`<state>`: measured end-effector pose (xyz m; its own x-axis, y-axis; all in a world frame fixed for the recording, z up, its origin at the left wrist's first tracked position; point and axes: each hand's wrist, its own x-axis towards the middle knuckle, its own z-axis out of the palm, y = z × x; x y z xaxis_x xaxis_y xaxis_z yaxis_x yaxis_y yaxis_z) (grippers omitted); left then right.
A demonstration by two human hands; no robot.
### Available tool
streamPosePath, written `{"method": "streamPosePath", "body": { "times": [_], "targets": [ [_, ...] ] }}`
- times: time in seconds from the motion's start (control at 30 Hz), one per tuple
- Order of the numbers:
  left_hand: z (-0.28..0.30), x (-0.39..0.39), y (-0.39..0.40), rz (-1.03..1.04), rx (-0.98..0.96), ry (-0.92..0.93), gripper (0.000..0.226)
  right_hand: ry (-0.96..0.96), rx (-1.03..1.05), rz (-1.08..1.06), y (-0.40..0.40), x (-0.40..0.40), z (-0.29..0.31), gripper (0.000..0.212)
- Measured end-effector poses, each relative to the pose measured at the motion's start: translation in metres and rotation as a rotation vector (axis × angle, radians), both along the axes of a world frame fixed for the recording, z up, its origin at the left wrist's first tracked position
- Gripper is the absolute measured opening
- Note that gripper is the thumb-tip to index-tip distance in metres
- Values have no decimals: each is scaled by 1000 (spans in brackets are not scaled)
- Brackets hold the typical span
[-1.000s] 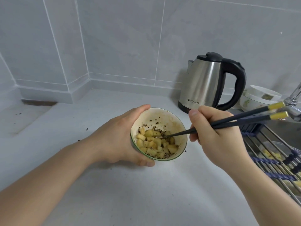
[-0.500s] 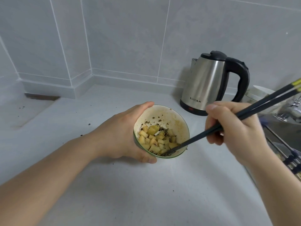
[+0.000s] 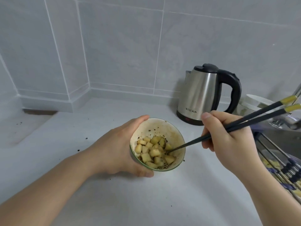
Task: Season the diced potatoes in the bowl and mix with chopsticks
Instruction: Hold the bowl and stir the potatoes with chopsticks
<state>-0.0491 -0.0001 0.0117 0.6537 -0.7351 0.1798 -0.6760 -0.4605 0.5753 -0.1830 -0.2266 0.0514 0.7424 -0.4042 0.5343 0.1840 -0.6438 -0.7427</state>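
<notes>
Left hand point(image 3: 117, 149): fingers and thumb curled round the bowl point(image 3: 176, 139), gripping its left wall; bowl tilted toward the camera, on the counter point(image 3: 162, 201). Right hand point(image 3: 231, 139): pinches the chopsticks point(image 3: 254, 117) mid-shaft, yellow ends up and right of it. Tips down-left of the right hand, in the potatoes point(image 3: 153, 152) heaped low in the bowl, dark seasoning specks on them. Kettle point(image 3: 200, 93) just behind the right hand.

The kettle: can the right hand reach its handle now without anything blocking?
Probably yes. The kettle stands just behind the right hand, nothing between them, but that hand grips the chopsticks.
</notes>
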Motion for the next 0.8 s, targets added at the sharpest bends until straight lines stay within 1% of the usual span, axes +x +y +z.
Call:
{"method": "streamPosePath", "body": {
  "times": [0.1, 0.2, 0.27, 0.37, 0.43, 0.53, 0.6, 0.7, 0.8],
  "targets": [
    [0, 1, 0, -11, 4, -7, 138, -3, 15, 16, -1, -2, 2, 49],
    [1, 0, 0, -22, 7, -22, 137, 0, 68, 87, -3, -4, 5, 53],
    [0, 0, 0, -26, 5, -27, 137, 69, 65, 173, -1, -3, 5, 52],
    [0, 0, 0, -23, 0, -26, 137, 196, -21, 247, 13, 1, -7, 45],
    [0, 0, 0, -19, 7, -20, 137, 189, -43, 227, 21, 4, -13, 45],
    [0, 1, 0, -15, 9, -10, 137, 70, -97, 124, 20, 4, -12, 44],
    [0, 1, 1, -11, 11, -1, 139, 13, -96, 48, 13, 3, -7, 44],
    [-1, 1, 0, -17, 9, -11, 138, 31, -38, 10, 4, 1, -1, 47],
    [-1, 1, 0, -16, 8, -15, 138, 116, -8, 116, 9, 1, -3, 47]
  ]
}}
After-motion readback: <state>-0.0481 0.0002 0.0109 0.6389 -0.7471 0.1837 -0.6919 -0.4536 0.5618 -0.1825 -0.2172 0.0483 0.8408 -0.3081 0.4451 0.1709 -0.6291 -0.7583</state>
